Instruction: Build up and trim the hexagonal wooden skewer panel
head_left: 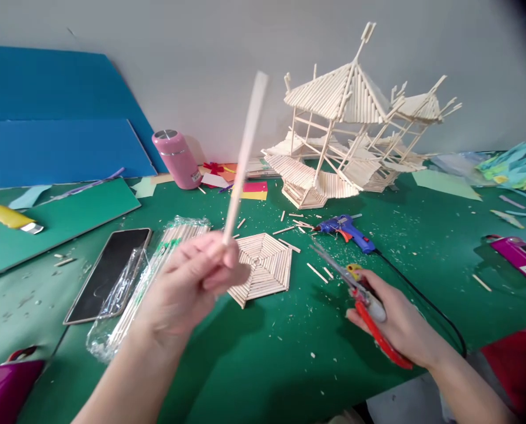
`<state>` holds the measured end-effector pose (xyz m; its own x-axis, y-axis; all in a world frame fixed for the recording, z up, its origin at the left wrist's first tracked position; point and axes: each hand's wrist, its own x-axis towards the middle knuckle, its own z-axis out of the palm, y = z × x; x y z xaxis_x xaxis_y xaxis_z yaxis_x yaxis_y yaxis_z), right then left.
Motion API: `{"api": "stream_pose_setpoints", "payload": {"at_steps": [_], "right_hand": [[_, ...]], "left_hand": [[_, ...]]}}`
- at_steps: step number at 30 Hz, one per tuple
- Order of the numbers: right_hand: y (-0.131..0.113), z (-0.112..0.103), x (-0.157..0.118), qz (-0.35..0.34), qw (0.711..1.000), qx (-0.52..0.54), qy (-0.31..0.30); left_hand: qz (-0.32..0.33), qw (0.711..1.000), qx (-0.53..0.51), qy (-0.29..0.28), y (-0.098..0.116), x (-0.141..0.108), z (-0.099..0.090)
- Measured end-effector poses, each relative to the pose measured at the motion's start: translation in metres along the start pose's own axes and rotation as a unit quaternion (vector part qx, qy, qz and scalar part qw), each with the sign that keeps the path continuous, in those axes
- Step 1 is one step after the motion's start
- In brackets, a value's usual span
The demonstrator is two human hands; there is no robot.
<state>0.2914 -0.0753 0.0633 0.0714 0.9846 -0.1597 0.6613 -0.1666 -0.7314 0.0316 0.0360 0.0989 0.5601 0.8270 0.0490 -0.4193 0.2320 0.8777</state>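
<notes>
Upright in my left hand (196, 271) is a pale wooden stick (245, 153), pinched near its lower end and smeared by motion. Behind that hand lies a flat hexagonal panel (267, 268) of sticks glued in rings; the hand hides its left part. My right hand (399, 318) grips red-handled snips (373, 327), their thin metal blades pointing up and left. Beyond the blades, a blue hot glue gun (346, 229) rests on its side with its cord running toward the right. Under my left forearm is a clear plastic bag of sticks (143, 288).
A stick-built pavilion model (324, 129) stands by the wall. A pink flask (177, 159), a phone (112, 271), a yellow-handled cutter (9, 218) and blue boards (50, 147) are at left. Stick offcuts (318, 272) litter the green table (254, 365). A purple case (519, 256) sits right.
</notes>
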Motion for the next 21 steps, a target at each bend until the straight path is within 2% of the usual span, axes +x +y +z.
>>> {"api": "stream_pose_setpoints", "payload": {"at_steps": [2, 4, 8, 11, 13, 15, 16, 17, 18, 19, 21], "right_hand": [[0.022, -0.006, 0.000, 0.036, 0.992, -0.093, 0.074], [0.047, -0.010, -0.001, 0.056, 0.970, -0.204, 0.123], [0.086, -0.016, -0.005, 0.078, 0.936, -0.311, 0.142], [0.090, -0.023, -0.010, 0.029, 0.925, -0.346, 0.156], [0.077, -0.026, -0.012, -0.015, 0.920, -0.346, 0.184], [0.050, -0.024, -0.014, -0.074, 0.918, -0.301, 0.248], [0.034, -0.020, -0.014, -0.117, 0.911, -0.265, 0.295], [0.018, -0.013, -0.014, -0.168, 0.905, -0.235, 0.312], [0.002, -0.003, -0.014, -0.218, 0.904, -0.219, 0.297], [-0.011, 0.008, -0.013, -0.273, 0.902, -0.216, 0.254], [-0.029, 0.034, -0.011, -0.325, 0.911, -0.222, 0.123]], "left_hand": [[0.035, 0.995, 0.056, 0.079, 0.009, 0.002, -0.008], [0.024, 0.988, 0.094, 0.122, 0.009, 0.003, -0.013], [0.008, 0.962, 0.212, 0.172, -0.004, 0.001, -0.017], [0.037, 0.916, 0.355, 0.180, -0.007, -0.008, -0.019], [0.046, 0.875, 0.460, 0.144, -0.008, -0.016, -0.017], [0.041, 0.829, 0.553, 0.076, -0.012, -0.026, -0.012], [0.040, 0.804, 0.593, 0.031, -0.016, -0.031, -0.009], [0.050, 0.772, 0.634, -0.014, -0.022, -0.036, -0.005], [0.061, 0.739, 0.668, -0.065, -0.029, -0.041, -0.001], [0.068, 0.708, 0.696, -0.102, -0.037, -0.045, 0.003], [0.083, 0.660, 0.732, -0.144, -0.054, -0.053, 0.009]]}}
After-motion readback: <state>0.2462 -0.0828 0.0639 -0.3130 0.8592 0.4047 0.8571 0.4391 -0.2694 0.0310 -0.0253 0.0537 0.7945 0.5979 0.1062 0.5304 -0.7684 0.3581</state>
